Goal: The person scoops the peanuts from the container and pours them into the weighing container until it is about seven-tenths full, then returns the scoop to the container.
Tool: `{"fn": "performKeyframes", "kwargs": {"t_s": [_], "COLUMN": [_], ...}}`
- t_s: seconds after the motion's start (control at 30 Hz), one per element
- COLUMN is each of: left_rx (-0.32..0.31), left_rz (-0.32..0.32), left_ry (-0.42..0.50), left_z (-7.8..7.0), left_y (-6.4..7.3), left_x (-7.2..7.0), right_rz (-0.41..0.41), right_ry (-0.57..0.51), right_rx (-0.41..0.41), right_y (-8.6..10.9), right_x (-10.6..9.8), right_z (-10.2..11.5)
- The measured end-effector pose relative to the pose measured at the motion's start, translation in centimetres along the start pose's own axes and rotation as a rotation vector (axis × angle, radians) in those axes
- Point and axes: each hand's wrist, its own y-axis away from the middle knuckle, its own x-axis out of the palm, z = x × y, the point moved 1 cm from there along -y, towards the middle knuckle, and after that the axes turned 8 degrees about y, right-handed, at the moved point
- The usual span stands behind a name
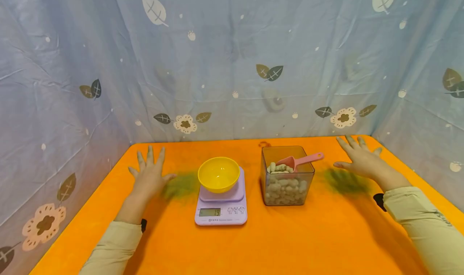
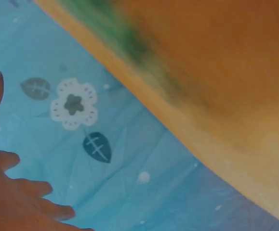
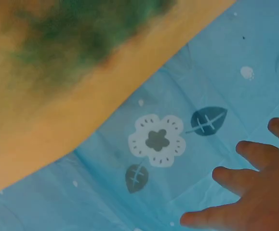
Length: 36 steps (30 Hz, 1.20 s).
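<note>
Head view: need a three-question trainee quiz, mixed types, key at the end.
1. What stands on the purple scale?
2. True or false: the left hand is holding nothing.
3. Fill in: the handle of the pink scoop juts out of the clear box toward the ___ hand.

Key:
1. A yellow bowl.
2. True; its fingers are spread.
3. Right; the right hand is also spread.
</note>
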Motion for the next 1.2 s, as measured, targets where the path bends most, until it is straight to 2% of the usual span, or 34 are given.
{"fn": "performKeyframes", "kwargs": {"t_s": [0.17,0.23,0.3,0.4,0.53,0.6,0.7,0.9,1.0,1.1,1.2], "left_rx": [-0.015,-0.010,0.005,0.051,0.094,0.096,0.088,0.115,0.130,0.127,0.104], "left_rz": [0.024,0.023,0.013,-0.017,-0.045,-0.046,-0.029,0.065,0.093,0.135,0.216], "left_ry": [0.100,0.143,0.186,0.262,0.387,0.442,0.501,0.641,0.681,0.701,0.728], "left_z": [-0.4,-0.9,-1.4,-2.5,-4.6,-6.0,-8.3,-12.6,-14.4,-16.1,-17.7], "left_y": [0.3,0.5,0.6,0.9,1.3,1.5,1.8,1.9,1.6,1.3,1.1], "left_x": [-0.5,-0.8,-1.1,-1.5,-1.9,-2.1,-2.0,-0.7,0.1,0.8,1.7], "right_rz": [-0.030,-0.052,-0.067,-0.078,-0.024,0.011,0.034,0.020,0.014,-0.002,-0.020], "right_ry": [-0.008,-0.062,-0.164,-0.377,-0.581,-0.649,-0.731,-0.881,-0.952,-0.974,-0.969], "right_rx": [-0.005,-0.020,-0.044,-0.136,-0.254,-0.275,-0.259,-0.111,-0.056,-0.038,-0.026], "right_y": [-0.1,-0.1,-0.1,0.4,1.3,1.7,2.0,2.0,1.8,1.5,1.4], "right_x": [0.0,-0.2,-0.4,-0.8,-1.4,-1.6,-1.6,-1.5,-1.6,-1.7,-2.1], "right_z": [0.5,0.7,1.0,1.6,2.7,3.3,4.6,6.9,7.6,8.1,8.6]}}
